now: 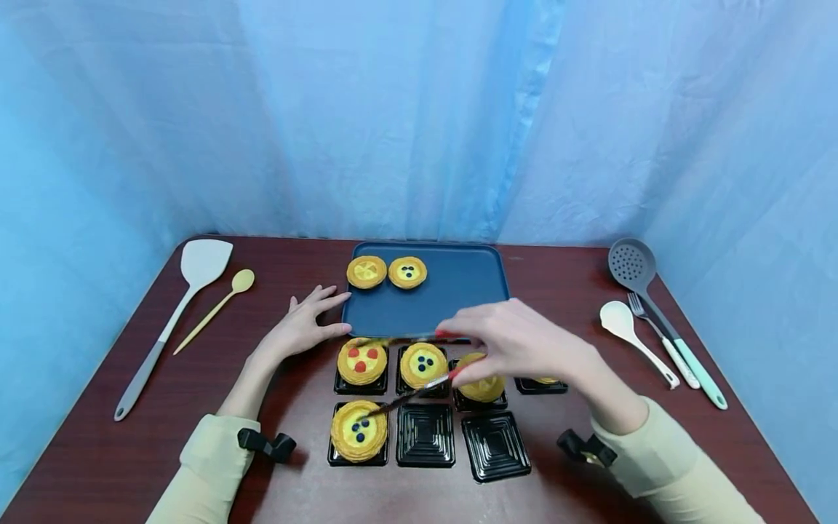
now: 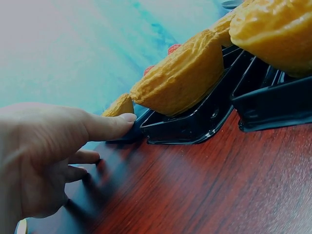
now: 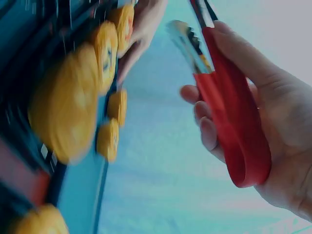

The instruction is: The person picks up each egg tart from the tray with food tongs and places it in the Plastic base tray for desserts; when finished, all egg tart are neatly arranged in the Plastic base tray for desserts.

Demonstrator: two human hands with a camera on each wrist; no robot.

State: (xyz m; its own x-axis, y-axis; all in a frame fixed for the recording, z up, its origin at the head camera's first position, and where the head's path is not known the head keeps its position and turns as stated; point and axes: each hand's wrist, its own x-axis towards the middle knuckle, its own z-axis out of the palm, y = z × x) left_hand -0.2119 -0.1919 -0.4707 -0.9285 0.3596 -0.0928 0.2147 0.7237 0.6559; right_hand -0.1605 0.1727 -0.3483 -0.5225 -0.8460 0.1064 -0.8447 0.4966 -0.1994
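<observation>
My right hand (image 1: 517, 340) grips red-handled tongs (image 1: 419, 382), whose metal arms spread leftward over the front tarts; the right wrist view shows the fingers curled round the red handle (image 3: 234, 122). One arm's tip lies over a blueberry tart (image 1: 358, 431) in a black cup. Beside it stand two empty black cups (image 1: 425, 434). The row behind holds a red-dotted tart (image 1: 361, 362), a blue-dotted tart (image 1: 423, 364) and a tart (image 1: 483, 387) partly under my hand. My left hand (image 1: 308, 320) rests flat, thumb (image 2: 109, 126) against the blue tray (image 1: 452, 298), which carries two tarts (image 1: 386, 271).
A white spatula (image 1: 196, 271) and a yellow spoon (image 1: 222, 302) lie at the left. A grey slotted spoon (image 1: 631, 266), a white spoon (image 1: 622, 324) and a fork (image 1: 655, 331) lie at the right. Blue curtains close off the table's back and sides.
</observation>
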